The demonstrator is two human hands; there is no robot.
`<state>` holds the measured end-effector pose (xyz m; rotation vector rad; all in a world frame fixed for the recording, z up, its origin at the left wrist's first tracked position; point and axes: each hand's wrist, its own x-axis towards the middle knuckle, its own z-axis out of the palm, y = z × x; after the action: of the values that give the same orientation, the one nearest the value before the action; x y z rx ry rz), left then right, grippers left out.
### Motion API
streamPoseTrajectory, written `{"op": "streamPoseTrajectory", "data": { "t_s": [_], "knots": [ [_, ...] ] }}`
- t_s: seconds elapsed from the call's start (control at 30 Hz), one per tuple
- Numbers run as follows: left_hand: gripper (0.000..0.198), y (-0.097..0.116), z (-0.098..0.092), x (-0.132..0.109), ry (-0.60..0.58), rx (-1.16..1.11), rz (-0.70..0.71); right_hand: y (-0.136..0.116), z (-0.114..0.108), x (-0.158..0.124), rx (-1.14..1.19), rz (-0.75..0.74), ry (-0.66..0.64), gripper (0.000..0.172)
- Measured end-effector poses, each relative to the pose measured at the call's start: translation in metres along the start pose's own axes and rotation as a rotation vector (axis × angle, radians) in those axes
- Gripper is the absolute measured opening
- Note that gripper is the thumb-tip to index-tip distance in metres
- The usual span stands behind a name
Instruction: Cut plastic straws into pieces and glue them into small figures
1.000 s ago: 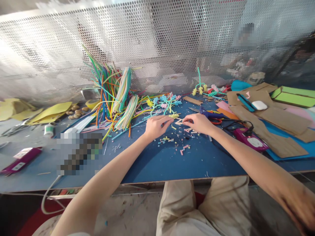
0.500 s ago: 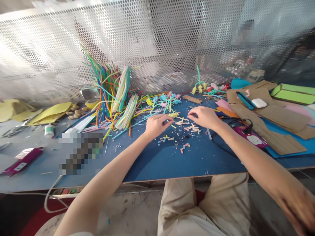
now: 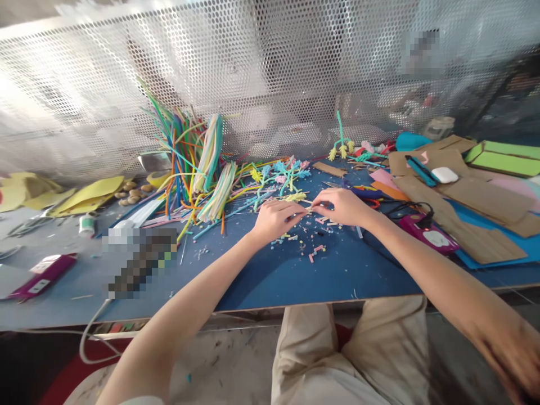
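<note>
My left hand (image 3: 276, 220) and my right hand (image 3: 341, 207) meet fingertip to fingertip above the table. Both are closed in a pinch, and whatever sits between the fingers is too small to make out. Short pale pipe cleaner pieces (image 3: 323, 218) lie partly hidden under my right hand. Below the hands are small yellow, pink and blue clippings (image 3: 318, 250). Just beyond my left hand rests a yellow pipe cleaner shape (image 3: 295, 197), with blue and pink pipe cleaner flowers (image 3: 287, 169) behind it. Scissors (image 3: 371, 194) with blue and orange-red handles lie beyond my right hand.
Bundles of coloured pipe cleaners (image 3: 211, 163) stand at the back left, before a perforated metal screen (image 3: 295, 73). Cardboard pieces (image 3: 459, 211) and a purple power strip (image 3: 428, 233) with a black cable are on the right. A white glue bottle (image 3: 86, 225) stands left.
My right hand has moved left and slightly down, and its fingertips now meet those of my left hand. My left hand has shifted slightly right. The scissors behind my right hand show more.
</note>
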<state>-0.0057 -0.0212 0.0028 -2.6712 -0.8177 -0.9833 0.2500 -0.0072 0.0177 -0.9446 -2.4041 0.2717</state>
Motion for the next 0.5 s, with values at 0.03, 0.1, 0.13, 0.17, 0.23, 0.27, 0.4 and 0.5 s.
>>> {"op": "streamPoseTrajectory", "data": {
  "t_s": [0.03, 0.1, 0.13, 0.17, 0.23, 0.27, 0.4, 0.5],
  "knots": [
    [0.02, 0.0, 0.0, 0.0, -0.003, -0.007, -0.002, -0.001, 0.001, 0.0, 0.029, -0.033, -0.054, 0.023],
    [0.021, -0.003, 0.001, -0.001, -0.014, -0.013, -0.021, -0.001, 0.002, -0.001, 0.07, -0.071, -0.144, 0.023],
    [0.022, -0.005, 0.002, -0.002, -0.019, -0.013, -0.035, 0.0, 0.002, -0.002, 0.077, -0.074, -0.167, 0.023],
    [0.024, -0.007, 0.003, -0.003, -0.023, -0.013, -0.05, 0.0, 0.002, -0.002, 0.073, -0.069, -0.172, 0.023],
    [0.027, -0.011, 0.004, -0.005, -0.029, -0.017, -0.074, 0.001, -0.001, -0.001, 0.035, -0.057, -0.153, 0.025],
    [0.028, -0.013, 0.005, -0.005, -0.032, -0.019, -0.087, 0.002, -0.004, -0.001, 0.007, -0.051, -0.141, 0.026],
    [0.023, -0.017, 0.005, -0.005, -0.028, -0.001, -0.172, 0.018, -0.031, -0.004, -0.106, 0.034, -0.198, 0.028],
    [0.02, -0.017, 0.0, -0.005, -0.057, 0.016, -0.23, 0.048, -0.06, -0.016, -0.184, 0.243, -0.251, 0.036]
  ]
}}
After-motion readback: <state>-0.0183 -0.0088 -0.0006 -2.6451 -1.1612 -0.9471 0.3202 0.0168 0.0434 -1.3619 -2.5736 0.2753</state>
